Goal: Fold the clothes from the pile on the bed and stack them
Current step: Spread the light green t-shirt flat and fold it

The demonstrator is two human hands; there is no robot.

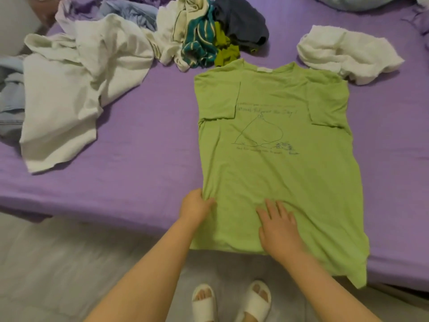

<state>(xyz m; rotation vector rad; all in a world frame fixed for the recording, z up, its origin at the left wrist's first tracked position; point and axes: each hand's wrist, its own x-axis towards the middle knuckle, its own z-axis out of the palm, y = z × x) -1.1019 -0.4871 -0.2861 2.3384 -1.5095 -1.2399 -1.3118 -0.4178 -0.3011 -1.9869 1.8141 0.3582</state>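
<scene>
The green T-shirt [274, 173] is lying flat on the purple bed [139, 159], collar pointing away and hem overhanging the near edge, while the left hand [197, 206] is seemingly pinching its side and the right hand [279, 226] is pressing flat, fingers spread.

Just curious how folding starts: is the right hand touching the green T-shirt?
Touching. The head view shows the right hand lying flat, fingers spread, on the green T-shirt near its hem.

Illegible blue script on green T-shirt [274, 159]
</scene>
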